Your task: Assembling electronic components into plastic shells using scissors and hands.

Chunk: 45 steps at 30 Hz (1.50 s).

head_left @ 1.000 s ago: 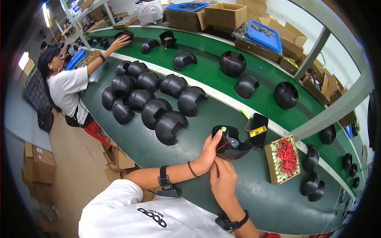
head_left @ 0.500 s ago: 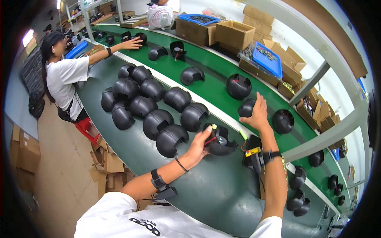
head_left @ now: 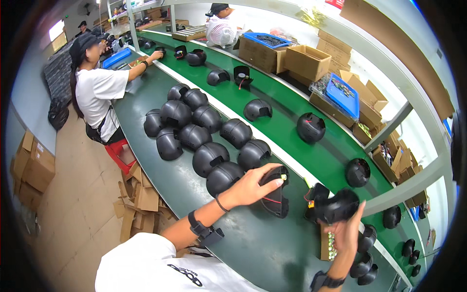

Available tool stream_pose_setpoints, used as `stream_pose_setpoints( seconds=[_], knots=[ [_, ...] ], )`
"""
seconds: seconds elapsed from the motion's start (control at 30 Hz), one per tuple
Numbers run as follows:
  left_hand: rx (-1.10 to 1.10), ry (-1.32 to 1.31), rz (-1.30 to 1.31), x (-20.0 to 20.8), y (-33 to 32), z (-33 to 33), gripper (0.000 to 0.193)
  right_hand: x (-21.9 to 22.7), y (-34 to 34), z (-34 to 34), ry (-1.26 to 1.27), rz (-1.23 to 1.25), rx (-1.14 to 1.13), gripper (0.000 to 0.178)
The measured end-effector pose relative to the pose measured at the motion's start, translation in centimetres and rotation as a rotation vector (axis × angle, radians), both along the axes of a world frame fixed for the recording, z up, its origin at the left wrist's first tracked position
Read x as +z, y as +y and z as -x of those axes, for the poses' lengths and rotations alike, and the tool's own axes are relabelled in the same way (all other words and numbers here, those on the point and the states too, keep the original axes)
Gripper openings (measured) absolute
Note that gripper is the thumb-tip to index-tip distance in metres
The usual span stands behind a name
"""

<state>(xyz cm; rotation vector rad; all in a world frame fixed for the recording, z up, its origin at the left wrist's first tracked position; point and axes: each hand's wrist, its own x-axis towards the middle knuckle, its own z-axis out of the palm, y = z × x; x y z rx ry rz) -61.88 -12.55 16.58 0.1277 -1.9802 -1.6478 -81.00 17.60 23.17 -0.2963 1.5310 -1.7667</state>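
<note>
My left hand [head_left: 252, 187] grips a black dome shell [head_left: 273, 207], its hollow side turned to the right. A red wire and a small pale-green piece show in that hollow, the latter beside my thumb. In my right hand [head_left: 346, 232] is another black curved shell [head_left: 338, 207], slightly blurred and lifted above the bench's right part. Just behind it lies a black part [head_left: 318, 191] with a red wire and a bit of yellow, half covered. Several black dome shells [head_left: 210, 158] crowd the bench left of my left hand.
A green conveyor belt [head_left: 282, 131] carrying spaced shells runs beyond the white rail. A small carton [head_left: 325, 243] of light-green cylinders sits under my right hand. A grey metal post [head_left: 404, 187] slants at right. A co-worker [head_left: 97, 80] sits far left, one hand at the belt.
My right hand has come back from the belt with a shell. My left hand has turned its shell onto its side. The view has shifted, and the co-worker's arm has drawn back.
</note>
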Motion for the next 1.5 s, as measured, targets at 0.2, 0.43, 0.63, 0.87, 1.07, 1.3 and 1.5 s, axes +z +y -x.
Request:
stream_pose_setpoints(
  seconds=[0.2, 0.43, 0.63, 0.87, 1.07, 1.3, 1.5],
  knots=[
    [-0.213, -0.469, 0.355, 2.9, 2.1, -0.9, 0.056, -3.3, 2.5, -7.8, 0.203, -0.175, 0.091, 0.069],
    [-0.419, -0.482, 0.278, 0.2, 4.4, 0.2, 0.055, -4.9, -1.3, -10.3, 0.882, -0.581, 0.172, 0.055],
    [-0.549, -0.352, 0.001, -1.8, 5.4, 1.6, 0.043, -9.0, -4.3, -10.6, 0.643, 0.006, -0.077, 0.042],
    [-0.568, -0.431, -0.187, -0.8, 5.4, 1.2, 0.044, -8.4, -4.0, -10.4, 0.591, -0.040, -0.145, 0.028],
    [-0.579, -0.479, -0.240, -1.0, 5.7, 1.2, 0.046, -9.2, -4.4, -10.1, 0.505, -0.015, -0.193, 0.020],
    [-0.509, -0.464, -0.234, -0.7, 6.4, 0.9, 0.049, -10.1, -4.2, -10.3, 0.585, -0.004, -0.285, 0.043],
    [-0.555, -0.448, -0.286, -1.0, 6.3, 1.1, 0.047, -9.4, -3.8, -10.4, 0.534, -0.044, -0.207, 0.047]
  ],
)
